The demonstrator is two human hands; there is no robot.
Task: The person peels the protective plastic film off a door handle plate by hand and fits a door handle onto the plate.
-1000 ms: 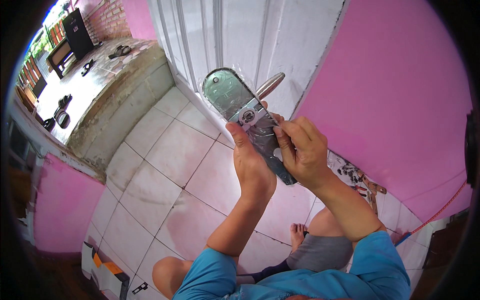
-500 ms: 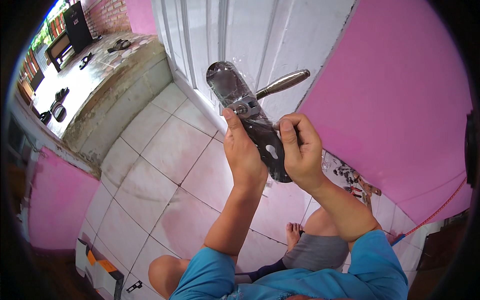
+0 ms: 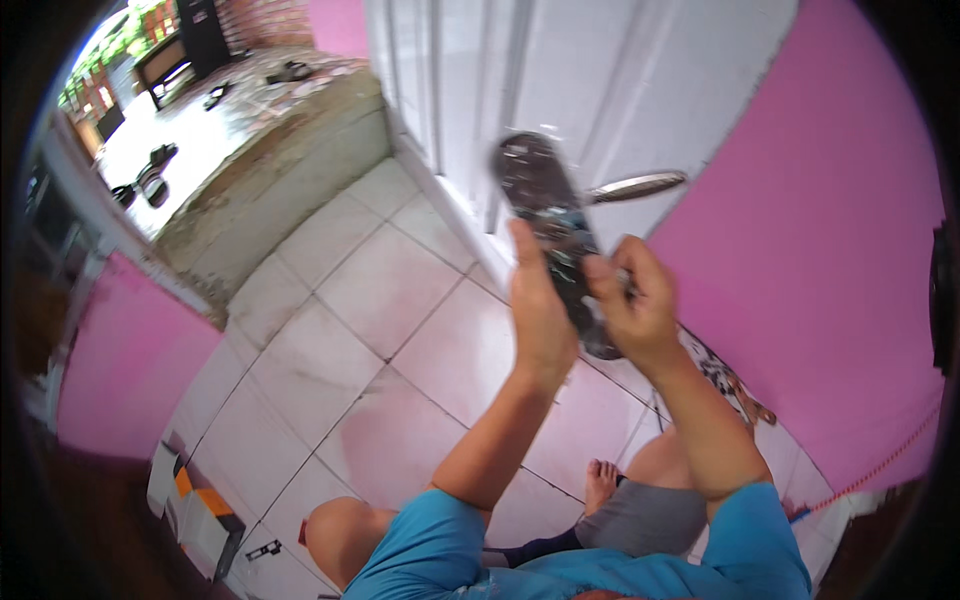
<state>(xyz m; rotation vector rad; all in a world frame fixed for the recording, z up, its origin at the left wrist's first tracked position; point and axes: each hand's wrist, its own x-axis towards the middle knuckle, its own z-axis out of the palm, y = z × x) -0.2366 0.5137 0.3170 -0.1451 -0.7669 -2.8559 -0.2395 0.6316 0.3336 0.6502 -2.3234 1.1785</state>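
Note:
A door handle [image 3: 537, 178] is held up in front of me, its long dark back plate tilted with the inner side toward me. Shiny clear plastic film still clings to the plate, and motion blurs its details. The curved metal lever [image 3: 640, 187] sticks out to the right behind it. My left hand [image 3: 540, 325] grips the plate's left edge, thumb pointing up along it. On the lower right edge, my right hand [image 3: 640, 305] is closed with bent fingers, its thumb against the plate. Whether it also pinches film, I cannot make out.
A white panelled door [image 3: 460, 90] stands right behind the handle, beside a pink wall [image 3: 800, 250]. Small hardware and tools [image 3: 735, 385] lie on the tiled floor at the wall's foot. An open box [image 3: 205, 515] and a small black metal part [image 3: 264, 550] are at lower left.
The handle and both hands have shifted right in the picture, as has the background. The plate stands more upright. My right thumb has come over onto the plate.

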